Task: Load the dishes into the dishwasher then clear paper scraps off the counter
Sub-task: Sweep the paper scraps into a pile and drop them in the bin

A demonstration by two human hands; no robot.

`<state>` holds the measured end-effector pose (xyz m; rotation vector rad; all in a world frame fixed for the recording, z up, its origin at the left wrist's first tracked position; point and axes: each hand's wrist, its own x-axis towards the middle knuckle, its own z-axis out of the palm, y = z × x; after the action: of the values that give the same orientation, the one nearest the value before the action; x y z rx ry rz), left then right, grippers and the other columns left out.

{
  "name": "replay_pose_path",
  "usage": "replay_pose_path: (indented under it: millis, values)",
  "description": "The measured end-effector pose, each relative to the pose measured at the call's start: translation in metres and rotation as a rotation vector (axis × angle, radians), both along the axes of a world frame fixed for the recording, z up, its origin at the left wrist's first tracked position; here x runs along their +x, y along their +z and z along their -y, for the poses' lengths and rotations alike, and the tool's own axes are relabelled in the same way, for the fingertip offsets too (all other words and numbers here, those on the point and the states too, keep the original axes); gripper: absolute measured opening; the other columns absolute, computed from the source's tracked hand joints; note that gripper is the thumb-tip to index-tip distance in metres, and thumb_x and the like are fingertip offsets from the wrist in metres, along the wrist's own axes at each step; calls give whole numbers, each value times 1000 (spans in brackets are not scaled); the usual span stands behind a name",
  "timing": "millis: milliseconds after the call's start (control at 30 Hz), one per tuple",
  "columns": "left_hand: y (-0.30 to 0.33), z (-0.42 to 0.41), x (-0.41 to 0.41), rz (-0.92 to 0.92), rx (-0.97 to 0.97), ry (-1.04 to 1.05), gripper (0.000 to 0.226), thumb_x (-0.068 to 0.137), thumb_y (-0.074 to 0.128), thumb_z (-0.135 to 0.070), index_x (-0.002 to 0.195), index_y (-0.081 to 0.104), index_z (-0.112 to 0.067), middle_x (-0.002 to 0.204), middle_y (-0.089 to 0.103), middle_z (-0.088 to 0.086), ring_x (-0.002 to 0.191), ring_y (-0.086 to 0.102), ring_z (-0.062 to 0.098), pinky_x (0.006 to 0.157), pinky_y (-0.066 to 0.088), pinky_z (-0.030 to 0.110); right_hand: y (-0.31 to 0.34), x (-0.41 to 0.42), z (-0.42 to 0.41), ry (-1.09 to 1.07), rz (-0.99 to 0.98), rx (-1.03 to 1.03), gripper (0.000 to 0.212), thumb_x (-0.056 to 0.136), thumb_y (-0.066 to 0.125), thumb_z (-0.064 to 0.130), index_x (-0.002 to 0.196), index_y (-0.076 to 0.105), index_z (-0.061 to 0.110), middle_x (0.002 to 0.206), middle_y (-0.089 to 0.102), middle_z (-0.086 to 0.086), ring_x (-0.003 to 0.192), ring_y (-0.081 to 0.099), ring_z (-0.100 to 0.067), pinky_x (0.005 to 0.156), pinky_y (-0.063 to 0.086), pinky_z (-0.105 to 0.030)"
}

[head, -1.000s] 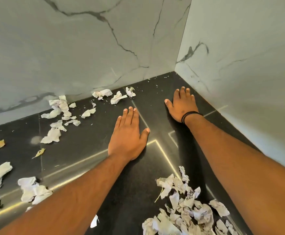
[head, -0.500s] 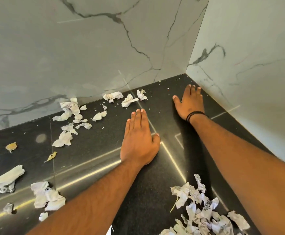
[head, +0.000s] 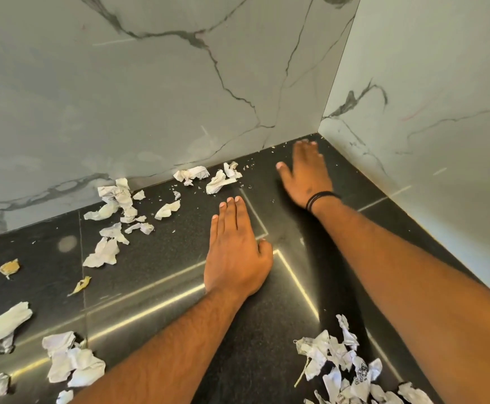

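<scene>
White paper scraps lie scattered over the black counter [head: 156, 266]. One cluster [head: 115, 211] sits by the back wall, a few crumpled pieces [head: 208, 177] lie further right along the wall, and a gathered heap [head: 343, 365] is at the lower right. My left hand [head: 235, 252] lies flat on the counter, fingers straight and together, just below the wall pieces. My right hand [head: 306, 173], with a black band at its wrist, is blurred and stretched flat into the back corner, fingers extended. Neither hand holds anything.
Marble walls [head: 179, 97] close the counter at the back and on the right, meeting in a corner. More white scraps [head: 71, 365] and a larger piece [head: 1, 325] lie at the lower left. Small yellowish bits [head: 9, 266] sit at the left.
My right hand has slid further toward the back corner and is now blurred. My left hand stays flat in about the same spot. The view has shifted a little.
</scene>
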<state>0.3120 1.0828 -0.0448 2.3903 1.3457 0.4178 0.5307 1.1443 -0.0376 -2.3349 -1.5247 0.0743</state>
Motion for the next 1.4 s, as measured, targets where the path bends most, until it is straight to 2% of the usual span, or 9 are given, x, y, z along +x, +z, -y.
replay_pose_path:
  millis: [133, 333, 600, 700, 833, 900, 1200, 1333, 1400]
  values:
    - [0, 0, 0, -15, -7, -6, 85, 90, 29, -39, 160, -7, -8, 170, -3, 9, 156, -7, 20, 128, -2, 37, 0, 62, -19, -93, 136, -277, 85, 100, 21, 62, 158, 1, 4, 166, 2, -16, 154, 1, -29, 125, 7, -45]
    - [-1, -2, 2, -31, -17, -6, 88, 88, 31, -39, 161, -7, -8, 170, -2, 10, 156, -7, 21, 128, -1, 38, -6, 34, -51, -90, 53, -273, 79, 102, 21, 56, 157, 7, 1, 165, 5, -21, 153, 2, -33, 125, 6, -46]
    - [0, -2, 4, -40, -8, 3, 88, 86, 30, -40, 161, -2, -7, 170, 2, 11, 157, -3, 22, 128, 0, 38, -1, -55, 16, 423, -15, -110, 57, 106, 37, 34, 154, 27, 5, 163, 24, -14, 152, 16, -28, 123, 13, -36]
    - [-1, -2, 4, -40, -9, 7, 89, 85, 29, -40, 161, -2, -5, 169, 3, 12, 157, -2, 23, 128, 0, 38, -3, -30, 14, 273, -64, -3, 62, 102, 46, 41, 150, 35, 3, 155, 36, -17, 146, 28, -34, 120, 22, -39]
    - [-1, -2, 3, -28, -7, 5, 88, 86, 29, -40, 161, -3, -5, 169, 3, 11, 157, -2, 23, 128, 1, 38, -6, 31, -21, -135, -40, -152, 84, 101, 31, 57, 157, 8, -1, 164, 8, -21, 153, 4, -35, 124, 8, -47]
    - [0, -2, 3, -18, -10, 5, 88, 87, 29, -40, 161, -4, -6, 170, 2, 11, 157, -3, 22, 128, 1, 38, -3, 32, -37, -163, -46, -216, 81, 102, 25, 56, 157, 5, 1, 165, 4, -19, 153, 2, -33, 125, 6, -46]
    - [-1, -3, 4, 142, -55, 48, 92, 82, 43, -26, 161, -1, -7, 169, 6, 11, 157, 0, 22, 128, 4, 39, -7, -92, -5, 361, -137, -20, 50, 107, 33, 29, 153, 33, 10, 158, 35, -12, 150, 24, -28, 122, 19, -40]
    - [2, -1, 1, 216, -73, 54, 93, 80, 47, -15, 160, -1, -7, 169, 6, 11, 156, 1, 22, 128, 4, 39, -6, -107, 28, 214, -576, 312, 29, 102, 52, 23, 125, 69, 17, 120, 71, -3, 116, 63, -14, 103, 48, -32]
    - [3, -1, 2, 231, -71, 58, 92, 83, 48, -12, 160, 0, -6, 169, 6, 11, 156, 0, 22, 128, 3, 39, -9, -106, 31, 73, -582, 442, 25, 98, 56, 17, 117, 73, 12, 109, 75, -1, 103, 67, -12, 95, 52, -29]
